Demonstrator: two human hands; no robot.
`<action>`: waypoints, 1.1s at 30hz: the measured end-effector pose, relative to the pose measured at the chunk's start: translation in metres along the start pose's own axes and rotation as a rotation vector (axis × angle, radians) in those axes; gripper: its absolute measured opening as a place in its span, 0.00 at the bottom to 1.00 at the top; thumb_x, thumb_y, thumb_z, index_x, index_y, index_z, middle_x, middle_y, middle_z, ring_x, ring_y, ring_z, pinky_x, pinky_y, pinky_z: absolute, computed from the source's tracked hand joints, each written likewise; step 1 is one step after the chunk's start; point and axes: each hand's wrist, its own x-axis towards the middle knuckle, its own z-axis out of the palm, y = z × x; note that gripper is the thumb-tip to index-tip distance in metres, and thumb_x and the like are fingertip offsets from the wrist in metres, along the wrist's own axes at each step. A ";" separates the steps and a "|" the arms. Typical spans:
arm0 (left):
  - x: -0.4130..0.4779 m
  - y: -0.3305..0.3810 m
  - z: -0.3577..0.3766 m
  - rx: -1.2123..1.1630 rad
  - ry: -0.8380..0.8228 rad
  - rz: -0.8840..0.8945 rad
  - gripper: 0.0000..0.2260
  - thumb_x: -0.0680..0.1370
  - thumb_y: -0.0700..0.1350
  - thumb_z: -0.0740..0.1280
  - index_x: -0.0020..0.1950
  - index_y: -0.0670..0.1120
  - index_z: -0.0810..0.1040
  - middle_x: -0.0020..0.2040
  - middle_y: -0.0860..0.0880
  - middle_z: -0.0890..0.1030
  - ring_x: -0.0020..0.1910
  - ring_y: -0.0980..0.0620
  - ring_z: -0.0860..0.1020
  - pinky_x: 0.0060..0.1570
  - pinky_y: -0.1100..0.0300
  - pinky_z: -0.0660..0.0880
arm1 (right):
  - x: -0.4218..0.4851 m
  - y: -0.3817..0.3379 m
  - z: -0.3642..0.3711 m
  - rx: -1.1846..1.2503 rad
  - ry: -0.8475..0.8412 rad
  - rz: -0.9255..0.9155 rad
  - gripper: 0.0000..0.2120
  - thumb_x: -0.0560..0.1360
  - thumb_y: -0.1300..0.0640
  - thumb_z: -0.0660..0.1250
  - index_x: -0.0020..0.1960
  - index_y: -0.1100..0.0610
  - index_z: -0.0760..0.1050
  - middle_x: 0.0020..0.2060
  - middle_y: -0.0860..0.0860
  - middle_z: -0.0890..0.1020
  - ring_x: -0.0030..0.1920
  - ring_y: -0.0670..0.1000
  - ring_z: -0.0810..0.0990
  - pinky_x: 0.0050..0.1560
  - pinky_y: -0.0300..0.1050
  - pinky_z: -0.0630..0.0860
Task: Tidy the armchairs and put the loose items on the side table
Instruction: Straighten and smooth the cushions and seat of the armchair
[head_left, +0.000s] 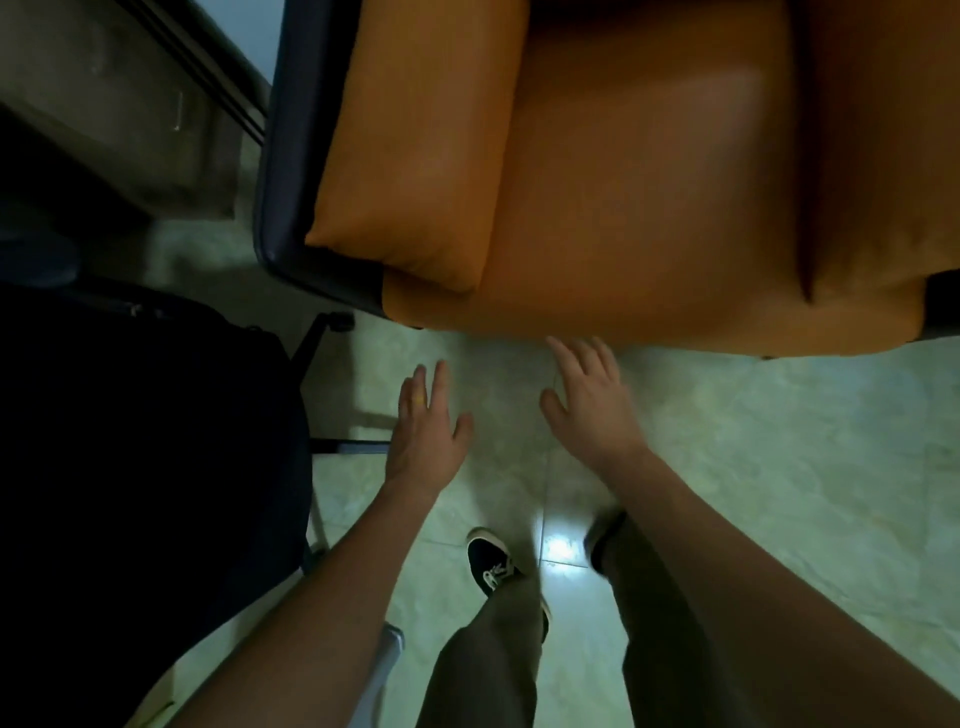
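You are facing the orange armchair (649, 182) with both hands out in front and nothing in either. Your left hand (428, 423) is spread with fingers straight over the floor (779, 441). Your right hand (592, 402) is likewise relaxed and flat, its fingertips just reaching the front edge of the seat cushion (649, 156).

No loose items show on the seat, and the side table is not in view, so the step here looks like straightening the chair itself.

- Take the front edge of the seat with both hands, spaced evenly, before you push or pull. As they are now, both sit toward the left half of that edge, which would likely twist the chair.
- Check the arm pad (410, 156) on your left. It seems to sit slightly skewed on its dark frame, so press it square.
- Run a hand along the crevices at the seat's side edges, where small things may hide.
- Mind the dark office chair (130, 441) close at your left when you shift anything.
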 end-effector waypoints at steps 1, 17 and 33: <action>0.007 -0.008 0.006 -0.017 0.021 -0.012 0.35 0.82 0.55 0.60 0.82 0.50 0.44 0.82 0.44 0.46 0.80 0.42 0.46 0.72 0.45 0.64 | 0.007 -0.001 0.009 -0.020 0.013 -0.025 0.32 0.76 0.48 0.59 0.80 0.52 0.59 0.75 0.56 0.67 0.78 0.61 0.56 0.75 0.62 0.61; 0.215 -0.065 0.135 0.058 0.701 0.170 0.40 0.80 0.65 0.57 0.81 0.43 0.47 0.82 0.40 0.47 0.80 0.39 0.44 0.76 0.36 0.47 | 0.202 0.074 0.111 -0.835 0.478 -0.662 0.34 0.80 0.33 0.53 0.81 0.44 0.49 0.81 0.56 0.54 0.80 0.65 0.52 0.76 0.69 0.47; 0.224 -0.066 0.136 -0.014 0.825 0.194 0.39 0.77 0.68 0.59 0.80 0.47 0.52 0.82 0.45 0.49 0.81 0.44 0.42 0.75 0.34 0.44 | 0.196 0.068 0.112 -0.889 0.527 -0.607 0.36 0.77 0.31 0.54 0.81 0.42 0.53 0.80 0.55 0.59 0.79 0.64 0.57 0.75 0.67 0.54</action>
